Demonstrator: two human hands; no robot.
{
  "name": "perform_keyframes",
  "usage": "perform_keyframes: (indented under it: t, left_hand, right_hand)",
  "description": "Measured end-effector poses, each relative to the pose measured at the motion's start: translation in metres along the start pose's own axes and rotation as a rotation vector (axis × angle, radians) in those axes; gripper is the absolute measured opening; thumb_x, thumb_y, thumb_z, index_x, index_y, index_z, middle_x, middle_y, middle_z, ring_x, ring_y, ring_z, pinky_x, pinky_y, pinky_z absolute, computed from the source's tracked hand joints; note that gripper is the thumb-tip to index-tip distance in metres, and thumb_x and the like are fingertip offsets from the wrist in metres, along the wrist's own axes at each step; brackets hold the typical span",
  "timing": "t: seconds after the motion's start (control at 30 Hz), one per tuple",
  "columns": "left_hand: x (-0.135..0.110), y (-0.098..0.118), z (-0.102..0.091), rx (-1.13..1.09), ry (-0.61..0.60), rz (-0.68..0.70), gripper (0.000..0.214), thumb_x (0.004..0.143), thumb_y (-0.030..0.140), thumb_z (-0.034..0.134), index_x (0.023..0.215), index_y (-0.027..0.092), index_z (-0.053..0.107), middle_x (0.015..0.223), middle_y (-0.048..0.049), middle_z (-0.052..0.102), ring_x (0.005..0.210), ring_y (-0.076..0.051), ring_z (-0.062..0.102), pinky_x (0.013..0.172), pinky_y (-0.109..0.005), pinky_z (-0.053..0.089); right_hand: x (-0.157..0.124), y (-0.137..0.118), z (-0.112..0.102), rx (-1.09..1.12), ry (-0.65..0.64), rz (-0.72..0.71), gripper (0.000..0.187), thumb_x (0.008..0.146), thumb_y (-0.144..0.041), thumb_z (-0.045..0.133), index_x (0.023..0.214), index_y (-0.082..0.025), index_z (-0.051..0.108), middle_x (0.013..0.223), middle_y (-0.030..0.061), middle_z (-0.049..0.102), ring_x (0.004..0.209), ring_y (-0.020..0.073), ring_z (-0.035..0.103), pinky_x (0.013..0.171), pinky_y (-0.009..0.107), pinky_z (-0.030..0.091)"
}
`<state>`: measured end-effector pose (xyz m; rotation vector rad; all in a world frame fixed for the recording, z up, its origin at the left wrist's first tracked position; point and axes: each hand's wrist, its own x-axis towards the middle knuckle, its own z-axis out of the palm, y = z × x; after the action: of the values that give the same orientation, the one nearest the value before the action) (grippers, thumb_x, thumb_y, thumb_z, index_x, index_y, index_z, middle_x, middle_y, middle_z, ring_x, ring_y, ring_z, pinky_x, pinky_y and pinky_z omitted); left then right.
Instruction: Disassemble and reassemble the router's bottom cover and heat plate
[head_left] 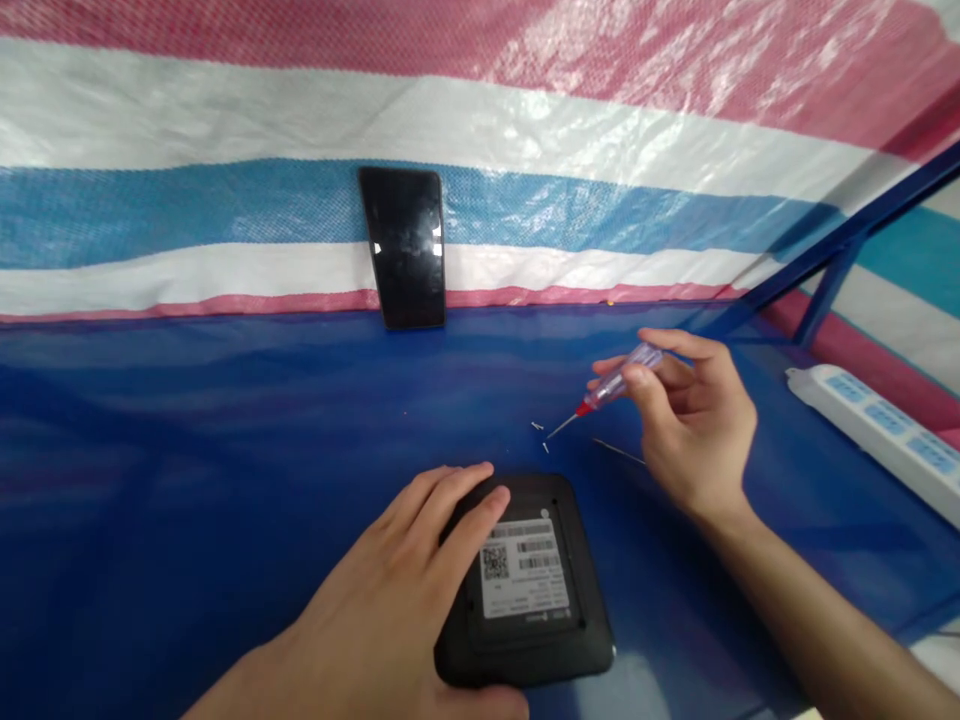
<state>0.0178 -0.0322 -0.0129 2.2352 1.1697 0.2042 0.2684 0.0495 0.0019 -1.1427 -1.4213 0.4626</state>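
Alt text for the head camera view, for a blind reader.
The right hand holds a small clear-handled screwdriver above tiny screws on a blue surface, while the left hand rests on a black device with a QR-code label. A black phone leans against a striped tarp; a white power strip lies at right.

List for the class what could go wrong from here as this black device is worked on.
The tiny screws lie loose on the blue tabletop, so a careless sweep of the right hand might scatter them. The small screwdriver has a thin tip, which could slip and scratch the black device under the left hand.
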Motion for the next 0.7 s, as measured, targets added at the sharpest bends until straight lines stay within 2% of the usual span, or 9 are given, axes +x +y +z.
perform_keyframes:
  t: [0.2, 0.33, 0.5, 0.7]
  left_hand:
    - [-0.001, 0.000, -0.001, 0.053, 0.069, 0.054, 0.103, 0.063, 0.057, 0.083, 0.151, 0.022, 0.040, 0.161, -0.0102, 0.036, 0.144, -0.037, 0.036, 0.116, -0.055, 0.040]
    - [-0.001, 0.002, -0.002, 0.059, 0.080, 0.062, 0.102, 0.063, 0.056, 0.083, 0.149, 0.021, 0.041, 0.159, -0.0108, 0.038, 0.142, -0.037, 0.038, 0.116, -0.054, 0.041]
    - [-0.001, 0.001, 0.000, 0.062, 0.150, 0.056, 0.101, 0.064, 0.054, 0.082, 0.150, 0.022, 0.040, 0.157, -0.0110, 0.041, 0.141, -0.038, 0.040, 0.115, -0.055, 0.042]
    - [0.000, 0.000, 0.002, 0.070, 0.192, 0.064, 0.099, 0.064, 0.056, 0.081, 0.149, 0.023, 0.040, 0.155, -0.0099, 0.042, 0.139, -0.037, 0.042, 0.115, -0.053, 0.042]
  right_hand:
    - [-0.001, -0.001, -0.002, 0.007, 0.005, -0.045, 0.021, 0.089, -0.034, 0.073, 0.106, -0.028, 0.061, 0.082, -0.0011, 0.079, 0.074, 0.0188, 0.078, 0.064, 0.031, 0.063]
    - [-0.001, -0.004, -0.006, 0.152, 0.041, -0.034, 0.020, 0.089, -0.030, 0.073, 0.106, -0.027, 0.063, 0.080, -0.0029, 0.079, 0.074, 0.0172, 0.078, 0.065, 0.030, 0.064]
    - [-0.003, -0.008, -0.009, 0.322, -0.066, 0.089, 0.025, 0.085, -0.036, 0.076, 0.104, -0.027, 0.064, 0.079, -0.0024, 0.079, 0.063, 0.0174, 0.075, 0.063, 0.034, 0.065]
    - [-0.009, -0.013, -0.009, 0.269, -0.103, 0.044, 0.029, 0.086, -0.040, 0.076, 0.107, -0.027, 0.061, 0.081, -0.0029, 0.079, 0.065, 0.0158, 0.076, 0.066, 0.031, 0.065]
